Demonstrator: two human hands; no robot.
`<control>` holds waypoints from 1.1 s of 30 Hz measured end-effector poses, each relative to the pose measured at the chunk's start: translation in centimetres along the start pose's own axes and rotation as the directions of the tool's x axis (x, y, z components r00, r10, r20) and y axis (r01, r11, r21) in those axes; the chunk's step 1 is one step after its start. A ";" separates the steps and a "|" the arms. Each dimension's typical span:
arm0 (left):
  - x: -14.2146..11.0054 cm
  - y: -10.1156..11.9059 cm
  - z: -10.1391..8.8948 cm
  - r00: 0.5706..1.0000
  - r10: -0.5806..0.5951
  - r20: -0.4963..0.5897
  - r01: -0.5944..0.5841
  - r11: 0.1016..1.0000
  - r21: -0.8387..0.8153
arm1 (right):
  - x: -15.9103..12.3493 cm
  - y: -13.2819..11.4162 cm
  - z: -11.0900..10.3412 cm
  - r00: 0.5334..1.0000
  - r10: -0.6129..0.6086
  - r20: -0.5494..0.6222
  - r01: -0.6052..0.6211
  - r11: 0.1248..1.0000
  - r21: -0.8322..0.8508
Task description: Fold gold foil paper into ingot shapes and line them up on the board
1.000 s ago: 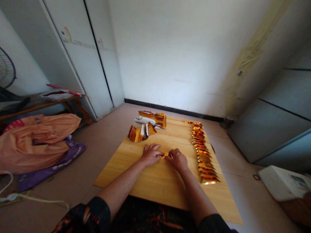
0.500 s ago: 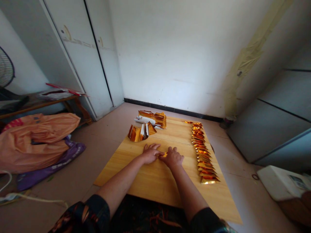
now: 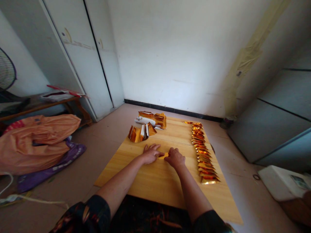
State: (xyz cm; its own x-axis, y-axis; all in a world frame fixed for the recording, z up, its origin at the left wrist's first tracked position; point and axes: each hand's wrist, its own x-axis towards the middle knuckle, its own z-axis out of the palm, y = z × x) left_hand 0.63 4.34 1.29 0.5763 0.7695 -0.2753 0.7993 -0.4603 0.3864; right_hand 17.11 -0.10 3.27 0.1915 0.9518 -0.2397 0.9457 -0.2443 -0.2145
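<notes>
Between my two hands a small piece of folded gold foil paper [image 3: 162, 156] lies on the wooden board [image 3: 143, 178]. My left hand [image 3: 150, 154] rests on the board with its fingers spread, the thumb and a fingertip at the paper's left end. At the right end, my right hand [image 3: 176, 157] has its fingers curled and pinched on the paper. Along the board's right side runs a row of folded gold foil pieces [image 3: 204, 155]. Beyond my left hand stand loose gold foil sheets [image 3: 136, 134], with more stacked gold sheets [image 3: 160, 120] behind them.
On the floor at the left lie an orange bag [image 3: 41, 139] and a purple bag [image 3: 51, 166]. A white box [image 3: 283, 183] sits on the floor to the right. Grey cabinets [image 3: 272, 129] and a white wall [image 3: 170, 58] bound the space. A fan [image 3: 6, 69] is at far left.
My right hand has slid slightly right along the folded paper, so more gold shows between my hands. My left hand has stayed nearly in place.
</notes>
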 end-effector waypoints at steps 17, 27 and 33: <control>-0.5 0.5 0.8 0.989 -0.001 -0.147 0.001 1.000 0.000 | 0.6 3.8 0.9 0.916 -0.388 -0.104 0.390 0.921 -0.003; 0.5 0.7 2.9 0.864 -0.076 -0.498 0.002 0.989 -0.147 | 0.9 4.1 2.4 0.856 -0.461 -0.234 0.472 0.882 -0.009; 0.9 2.1 3.1 0.764 -0.297 -0.572 0.051 0.912 -0.406 | 0.6 3.2 3.8 0.837 -0.310 -0.451 0.364 0.931 0.036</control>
State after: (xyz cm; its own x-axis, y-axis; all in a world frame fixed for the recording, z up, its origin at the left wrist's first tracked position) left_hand 3.37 2.67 -0.85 0.1054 0.9783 0.1786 0.6893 -0.2013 0.6960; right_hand 19.28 -1.00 -1.12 -0.0148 0.9561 0.2927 0.9405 0.1127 -0.3206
